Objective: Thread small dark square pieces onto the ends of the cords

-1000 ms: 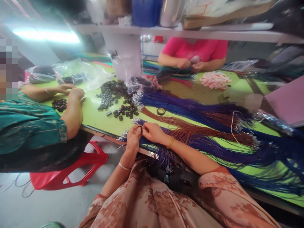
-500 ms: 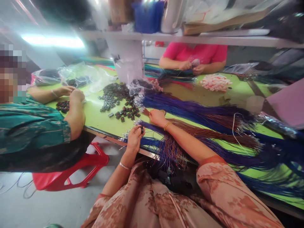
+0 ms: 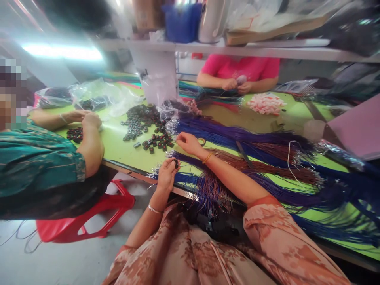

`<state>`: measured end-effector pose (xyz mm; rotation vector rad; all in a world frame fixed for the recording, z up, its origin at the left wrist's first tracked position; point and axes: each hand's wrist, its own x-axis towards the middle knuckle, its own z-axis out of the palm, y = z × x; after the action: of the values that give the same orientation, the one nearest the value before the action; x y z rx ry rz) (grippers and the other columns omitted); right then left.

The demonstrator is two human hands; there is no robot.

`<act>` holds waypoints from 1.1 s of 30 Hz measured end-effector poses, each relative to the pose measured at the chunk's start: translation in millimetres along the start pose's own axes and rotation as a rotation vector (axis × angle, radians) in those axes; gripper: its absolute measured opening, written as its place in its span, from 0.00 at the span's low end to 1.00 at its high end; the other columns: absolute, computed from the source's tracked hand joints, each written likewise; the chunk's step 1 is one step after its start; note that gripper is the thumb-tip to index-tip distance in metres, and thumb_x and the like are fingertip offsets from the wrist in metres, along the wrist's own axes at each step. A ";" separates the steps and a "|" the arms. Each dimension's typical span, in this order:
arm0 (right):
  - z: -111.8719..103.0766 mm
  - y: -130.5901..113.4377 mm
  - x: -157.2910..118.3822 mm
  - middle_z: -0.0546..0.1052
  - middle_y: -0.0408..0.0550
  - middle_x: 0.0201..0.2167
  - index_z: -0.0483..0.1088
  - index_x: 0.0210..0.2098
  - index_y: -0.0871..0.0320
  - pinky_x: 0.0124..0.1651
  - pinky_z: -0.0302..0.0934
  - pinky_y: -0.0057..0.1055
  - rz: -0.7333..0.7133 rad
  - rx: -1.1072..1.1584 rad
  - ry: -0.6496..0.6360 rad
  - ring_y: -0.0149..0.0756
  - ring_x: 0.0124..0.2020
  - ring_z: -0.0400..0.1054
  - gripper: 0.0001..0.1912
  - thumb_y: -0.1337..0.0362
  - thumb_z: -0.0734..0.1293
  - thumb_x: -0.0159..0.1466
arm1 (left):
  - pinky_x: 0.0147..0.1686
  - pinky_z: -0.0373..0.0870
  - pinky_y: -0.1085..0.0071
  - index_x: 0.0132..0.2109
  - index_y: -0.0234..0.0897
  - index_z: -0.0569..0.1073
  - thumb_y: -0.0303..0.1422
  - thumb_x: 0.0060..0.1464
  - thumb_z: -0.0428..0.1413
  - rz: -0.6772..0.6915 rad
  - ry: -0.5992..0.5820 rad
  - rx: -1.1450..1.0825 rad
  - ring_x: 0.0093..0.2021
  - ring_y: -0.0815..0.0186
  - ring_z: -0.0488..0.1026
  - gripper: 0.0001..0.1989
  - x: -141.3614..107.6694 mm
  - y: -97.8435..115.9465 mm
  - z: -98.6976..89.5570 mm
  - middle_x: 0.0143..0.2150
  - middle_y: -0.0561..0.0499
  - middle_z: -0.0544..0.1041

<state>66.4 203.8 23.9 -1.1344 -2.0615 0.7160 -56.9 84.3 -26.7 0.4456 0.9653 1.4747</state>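
My left hand (image 3: 166, 174) is closed on a small black connector (image 3: 176, 163) at the table's front edge. My right hand (image 3: 189, 143) reaches over the table with its fingers curled together near the silver tips of the blue wires; whatever they may grip is too small to make out. Beside it lies a tape ring (image 3: 201, 141). Loose black connectors (image 3: 154, 143) are spread left of my right hand. Brown wires (image 3: 261, 168) run under my right forearm, and blue-purple wires (image 3: 231, 132) lie behind it. Some wire ends hang over the edge between my arms.
At the left, a person in green (image 3: 38, 162) works with both hands near a red stool (image 3: 89, 217). Across the table, a person in pink (image 3: 240, 71) holds something beside a pink-white pile (image 3: 265, 103). A shelf (image 3: 190, 46) with a blue bin (image 3: 182, 21) spans above.
My right hand has shifted slightly left and up, off the brown wires, uncovering more of the tape ring. A dark strip now shows across the wires behind my forearm. My left hand still holds the connector.
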 end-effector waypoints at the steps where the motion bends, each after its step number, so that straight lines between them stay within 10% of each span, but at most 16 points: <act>1: 0.8 -5.2 -0.9 0.74 0.43 0.27 0.69 0.30 0.61 0.32 0.54 0.25 -0.016 0.059 0.003 0.28 0.27 0.62 0.07 0.65 0.61 0.59 | 0.37 0.70 0.72 0.38 0.34 0.74 0.32 0.41 0.68 0.001 -0.003 -0.003 0.36 0.69 0.75 0.16 -0.1 0.4 -0.3 0.36 0.50 0.77; 15: -3.9 -14.7 -75.5 0.62 0.36 0.16 0.68 0.22 0.61 0.25 0.45 0.24 0.152 0.130 -0.084 0.24 0.20 0.51 0.09 0.61 0.64 0.55 | 0.48 0.69 0.67 0.41 0.34 0.74 0.29 0.51 0.61 -0.026 -0.107 -0.080 0.40 0.68 0.75 0.09 4.8 -4.8 2.8 0.38 0.48 0.77; 33: -4.6 -24.6 -80.5 0.65 0.38 0.17 0.69 0.23 0.60 0.26 0.44 0.25 0.153 0.001 -0.071 0.26 0.21 0.54 0.07 0.65 0.65 0.55 | 0.48 0.69 0.70 0.41 0.35 0.73 0.30 0.49 0.63 -0.011 -0.114 -0.044 0.40 0.69 0.75 0.11 4.6 -5.5 0.3 0.39 0.48 0.78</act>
<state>89.6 122.8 21.2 -1.2934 -2.0478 0.8422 -54.0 88.2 -32.0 0.4860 0.8422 1.4428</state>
